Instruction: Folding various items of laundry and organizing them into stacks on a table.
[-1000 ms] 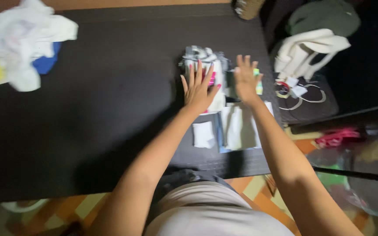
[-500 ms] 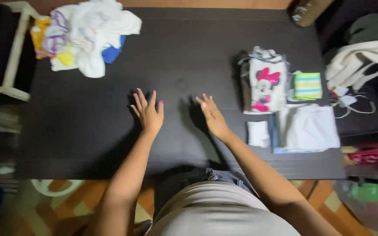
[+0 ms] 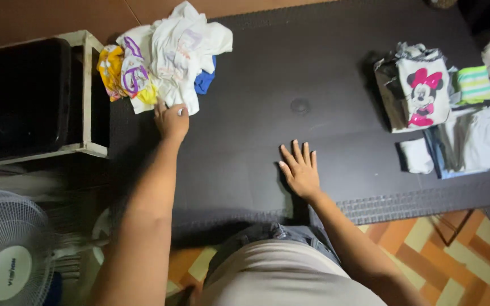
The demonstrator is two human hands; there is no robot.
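Observation:
My left hand (image 3: 171,120) reaches to the far left and closes its fingers on the lower edge of a heap of unfolded clothes (image 3: 163,54), mostly white with yellow, purple and blue pieces. My right hand (image 3: 300,169) lies flat and open on the dark mat (image 3: 267,73), holding nothing. At the right lies a folded pile topped by a white shirt with a pink cartoon print (image 3: 423,90), with a green striped folded cloth (image 3: 474,84), a small white folded piece (image 3: 416,156) and a larger white folded garment (image 3: 486,139) beside it.
A dark bin in a pale wooden frame (image 3: 86,90) stands left of the mat. A white fan (image 3: 7,249) sits at the lower left. The floor in front has orange and yellow patterned tiles (image 3: 443,249). The mat's ridged front edge runs past my right wrist.
The view has swung left. My left hand moved from mid-mat up to the clothes heap and gripped its edge. My right hand stayed flat on the mat.

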